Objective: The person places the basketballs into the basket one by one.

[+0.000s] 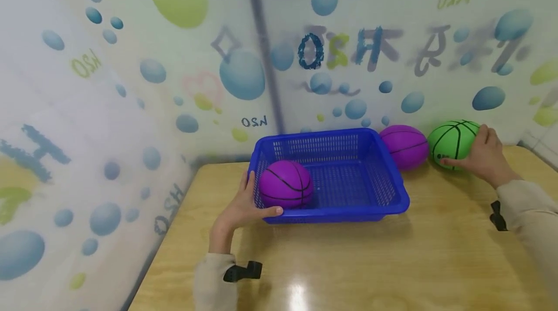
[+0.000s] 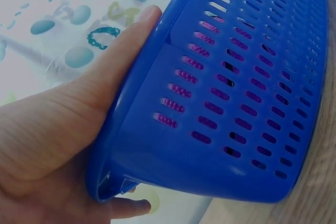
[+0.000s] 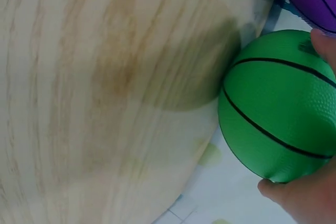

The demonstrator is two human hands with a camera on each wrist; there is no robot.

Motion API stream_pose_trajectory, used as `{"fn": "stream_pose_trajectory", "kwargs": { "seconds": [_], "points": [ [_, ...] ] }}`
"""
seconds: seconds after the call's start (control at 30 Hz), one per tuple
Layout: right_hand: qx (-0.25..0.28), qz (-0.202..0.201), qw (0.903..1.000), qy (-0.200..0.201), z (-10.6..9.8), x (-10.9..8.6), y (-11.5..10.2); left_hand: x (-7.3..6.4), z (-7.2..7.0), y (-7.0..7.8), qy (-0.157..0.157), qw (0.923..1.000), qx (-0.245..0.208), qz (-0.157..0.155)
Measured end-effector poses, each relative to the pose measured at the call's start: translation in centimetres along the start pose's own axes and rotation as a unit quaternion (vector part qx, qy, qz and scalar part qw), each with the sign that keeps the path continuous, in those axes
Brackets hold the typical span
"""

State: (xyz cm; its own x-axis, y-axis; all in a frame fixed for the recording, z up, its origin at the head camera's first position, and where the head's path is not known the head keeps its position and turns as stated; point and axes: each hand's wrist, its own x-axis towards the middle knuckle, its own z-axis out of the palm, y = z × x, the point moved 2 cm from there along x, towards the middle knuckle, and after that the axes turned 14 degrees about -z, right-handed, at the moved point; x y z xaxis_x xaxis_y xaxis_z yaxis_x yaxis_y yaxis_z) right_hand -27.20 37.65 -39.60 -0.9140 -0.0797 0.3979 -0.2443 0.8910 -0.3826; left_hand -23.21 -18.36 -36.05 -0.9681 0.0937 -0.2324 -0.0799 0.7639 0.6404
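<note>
Now the right hand (image 1: 489, 158) grips the round green ball (image 1: 449, 144) near the table's (image 1: 348, 267) back right corner, thumb and fingers spread wide! Beside it sits one purple ball (image 1: 405, 147). The left hand (image 1: 244, 209) clasps the blue basket's (image 1: 322, 215) near left corner; its long axis runs along the table's back edge, a second purple ball (image 1: 283, 185) in its left end.

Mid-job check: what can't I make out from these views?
- Head view: part of the outer purple ball, hidden by the blue basket's rim.
- Head view: the dark mark on the green ball, too small to read.
- Left wrist: most of the inner purple ball, behind the basket wall.
- Left wrist: parts of the left hand, behind the rim.
- Right wrist: part of the right hand, cut off by the right edge.
</note>
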Motion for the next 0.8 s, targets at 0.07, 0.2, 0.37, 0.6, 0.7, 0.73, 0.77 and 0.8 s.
{"fn": "stream_pose_trajectory", "kwargs": {
  "seconds": [0.07, 0.2, 0.37, 0.6, 0.7, 0.73, 0.77, 0.8],
  "points": [
    [-0.001, 0.005, 1.0000, 0.002, 0.35, -0.14, -0.09, -0.12, -0.04, -0.20, -0.003, 1.0000, -0.001, -0.002],
    [-0.006, 0.006, 0.9999, 0.015, 0.74, -0.39, -0.18, -0.12, 0.06, -0.38, -0.002, 1.0000, -0.004, -0.002],
    [-0.018, -0.003, 0.9991, 0.039, 0.72, -0.53, -0.25, -0.16, 0.14, -0.21, -0.004, 1.0000, -0.007, 0.001],
    [-0.034, -0.020, 0.9985, 0.037, 0.34, -0.07, -0.77, -0.24, -0.04, 0.03, 0.001, 1.0000, -0.004, 0.005],
    [-0.035, -0.029, 0.9986, 0.026, 0.18, 0.09, -0.93, -0.23, 0.03, -0.03, 0.003, 1.0000, -0.007, 0.004],
    [-0.036, -0.030, 0.9987, 0.023, 0.16, 0.03, -0.91, -0.21, 0.09, -0.06, 0.003, 0.9999, -0.009, 0.003],
    [-0.036, -0.029, 0.9986, 0.024, 0.16, -0.11, -0.85, -0.16, 0.19, -0.12, 0.001, 0.9999, -0.010, 0.003],
    [-0.036, -0.029, 0.9986, 0.026, 0.17, -0.26, -0.83, -0.13, 0.29, -0.19, -0.001, 1.0000, -0.010, 0.001]
  ]
}}
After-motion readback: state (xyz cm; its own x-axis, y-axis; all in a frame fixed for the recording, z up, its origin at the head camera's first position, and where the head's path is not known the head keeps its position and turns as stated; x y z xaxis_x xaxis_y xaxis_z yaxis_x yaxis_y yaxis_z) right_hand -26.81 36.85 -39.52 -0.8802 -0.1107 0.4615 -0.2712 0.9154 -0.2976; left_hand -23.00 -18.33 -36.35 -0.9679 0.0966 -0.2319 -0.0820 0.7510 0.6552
